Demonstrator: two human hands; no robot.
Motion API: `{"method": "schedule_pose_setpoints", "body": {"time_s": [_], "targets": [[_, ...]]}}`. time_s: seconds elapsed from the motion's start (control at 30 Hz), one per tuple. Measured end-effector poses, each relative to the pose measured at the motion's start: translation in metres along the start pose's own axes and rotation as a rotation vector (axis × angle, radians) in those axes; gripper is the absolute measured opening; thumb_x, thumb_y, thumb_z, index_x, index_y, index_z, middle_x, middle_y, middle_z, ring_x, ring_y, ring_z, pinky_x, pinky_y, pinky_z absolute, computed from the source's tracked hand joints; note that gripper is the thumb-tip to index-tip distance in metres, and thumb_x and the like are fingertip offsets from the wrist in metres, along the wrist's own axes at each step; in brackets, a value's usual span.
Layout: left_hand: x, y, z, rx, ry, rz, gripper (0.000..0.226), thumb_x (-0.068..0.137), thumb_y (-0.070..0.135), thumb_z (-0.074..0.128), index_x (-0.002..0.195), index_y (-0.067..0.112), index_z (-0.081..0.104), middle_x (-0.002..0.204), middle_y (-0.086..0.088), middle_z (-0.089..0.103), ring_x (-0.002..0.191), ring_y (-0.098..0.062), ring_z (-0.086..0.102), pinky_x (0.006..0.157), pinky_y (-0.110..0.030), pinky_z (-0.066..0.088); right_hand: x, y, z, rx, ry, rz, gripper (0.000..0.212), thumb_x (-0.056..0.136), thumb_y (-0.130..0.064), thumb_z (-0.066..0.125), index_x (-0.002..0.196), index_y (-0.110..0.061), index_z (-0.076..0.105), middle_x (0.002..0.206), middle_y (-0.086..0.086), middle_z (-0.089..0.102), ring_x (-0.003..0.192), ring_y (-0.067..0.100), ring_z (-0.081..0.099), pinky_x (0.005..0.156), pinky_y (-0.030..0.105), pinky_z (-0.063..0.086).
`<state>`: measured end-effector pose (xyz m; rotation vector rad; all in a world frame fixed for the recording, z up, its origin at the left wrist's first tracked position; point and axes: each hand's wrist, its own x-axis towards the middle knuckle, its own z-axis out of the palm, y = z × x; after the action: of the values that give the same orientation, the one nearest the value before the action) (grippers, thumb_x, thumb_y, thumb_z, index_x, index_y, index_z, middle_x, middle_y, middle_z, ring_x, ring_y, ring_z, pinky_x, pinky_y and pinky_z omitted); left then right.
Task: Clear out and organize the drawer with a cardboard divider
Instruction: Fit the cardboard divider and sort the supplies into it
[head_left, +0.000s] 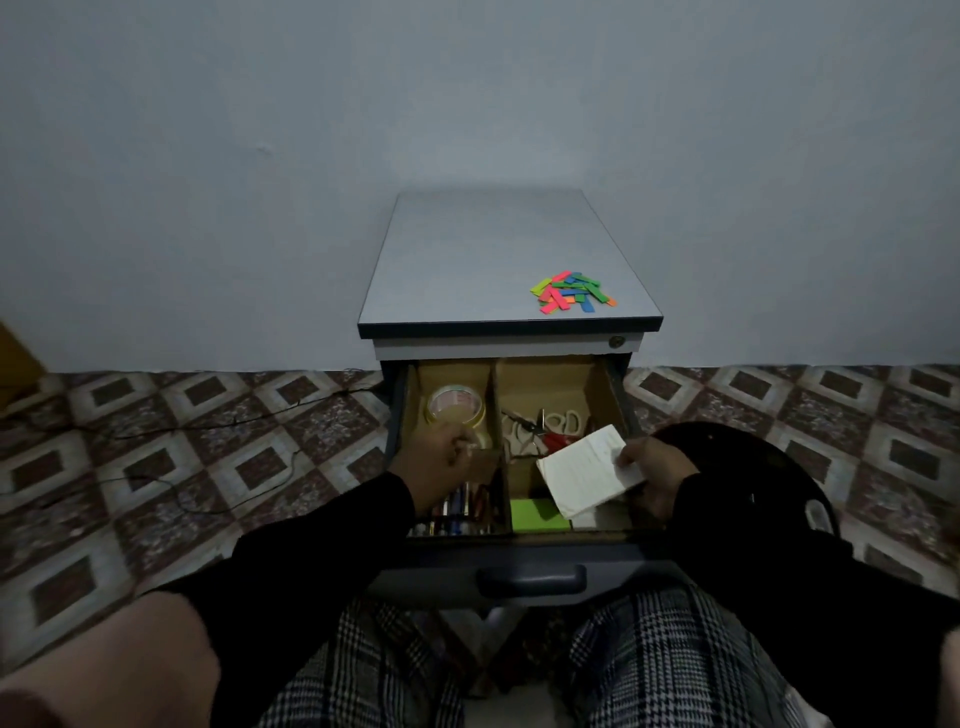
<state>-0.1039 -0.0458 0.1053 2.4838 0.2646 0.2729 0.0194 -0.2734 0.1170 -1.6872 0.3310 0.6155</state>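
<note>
A: What occupies the centre of the figure?

B: A small cabinet (506, 270) against a plain wall, its top drawer (524, 556) pulled out toward the viewer. A cardboard divider (496, 410) lines the drawer and splits it into compartments, left and right, each further split front to back.

A: Where are the contents?

B: Rear-left compartment: a roll of clear tape (456, 405). Front-left compartment: pens (457, 514) lying lengthwise. Rear-right compartment: scissors (540, 428) with pale and red handles. Front-right compartment: a green pad (537, 515) lying flat against the drawer's front edge.

A: And the hands?

B: The left hand (441, 457) reaches over the left side of the drawer, at the cross-wall between the tape and the pens; its fingers are curled at the near edge of the tape roll, but whether they grip anything cannot be told. The right hand (657, 475) grasps a white pad (589, 475), thumb on its upper face, holding it tilted above the front-right compartment, partly over the green pad.

A: Anything on the cabinet top?

B: A heap of coloured paper strips (571, 292) near its front-right corner.

A: The surroundings?

B: A patterned tile floor (208, 441) with a thin dark cable (171, 488) on the left, and a dark round object (753, 467) just right of the drawer. Checked trousers (395, 670) fill the lower edge.
</note>
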Motion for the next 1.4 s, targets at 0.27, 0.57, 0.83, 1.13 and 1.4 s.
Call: {"method": "schedule_pose_setpoints", "body": {"time_s": [0.27, 0.57, 0.83, 1.13, 1.4], "targets": [[-0.015, -0.050, -0.011, 0.525, -0.297, 0.054, 0.051, 0.098, 0.027, 0.042, 0.146, 0.023, 0.029, 0.153, 0.001, 0.024, 0.139, -0.019, 0.027, 0.111, -0.037, 0.023, 0.014, 0.017, 0.021, -0.095, -0.069, 0.039, 0.026, 0.084, 0.012, 0.040, 0.101, -0.004, 0.051, 0.115, 0.023, 0.054, 0.092, 0.035, 0.054, 0.068, 0.037, 0.048], [-0.028, -0.064, 0.001, 0.636, -0.306, 0.066, 0.060, 0.100, 0.027, 0.034, 0.151, 0.025, 0.003, 0.159, 0.006, 0.000, 0.147, -0.017, 0.001, 0.117, -0.042, 0.006, 0.012, 0.022, 0.033, -0.877, -0.175, 0.005, 0.009, 0.089, -0.005, 0.059, 0.098, -0.004, 0.058, 0.097, 0.009, 0.057, 0.086, 0.019, 0.052, 0.082, 0.030, 0.047], [-0.031, -0.060, 0.000, 0.598, -0.284, 0.057, 0.059, 0.100, 0.024, 0.033, 0.151, 0.024, 0.003, 0.159, 0.005, 0.001, 0.147, -0.016, -0.001, 0.117, -0.042, 0.004, 0.017, 0.035, 0.041, -1.114, -0.018, -0.024, 0.056, 0.086, -0.006, 0.063, 0.137, -0.004, 0.040, 0.136, 0.013, 0.049, 0.125, 0.028, 0.048, 0.103, 0.034, 0.041], [-0.030, -0.062, 0.002, 0.604, -0.289, 0.056, 0.059, 0.100, 0.026, 0.032, 0.151, 0.026, 0.001, 0.159, 0.006, -0.001, 0.147, -0.015, -0.003, 0.117, -0.041, 0.002, 0.029, 0.041, 0.032, -1.004, -0.009, -0.085, 0.039, 0.086, -0.009, 0.057, 0.124, 0.000, 0.055, 0.124, 0.017, 0.059, 0.115, 0.032, 0.056, 0.090, 0.034, 0.046], [-0.027, -0.053, -0.005, 0.610, -0.309, 0.074, 0.060, 0.099, 0.024, 0.035, 0.150, 0.027, 0.005, 0.159, 0.006, 0.005, 0.147, -0.016, 0.001, 0.117, -0.048, -0.001, 0.019, 0.022, 0.028, -1.043, -0.174, 0.038, 0.034, 0.089, -0.009, 0.055, 0.122, 0.000, 0.055, 0.114, 0.018, 0.059, 0.095, 0.029, 0.059, 0.084, 0.036, 0.051]]}}
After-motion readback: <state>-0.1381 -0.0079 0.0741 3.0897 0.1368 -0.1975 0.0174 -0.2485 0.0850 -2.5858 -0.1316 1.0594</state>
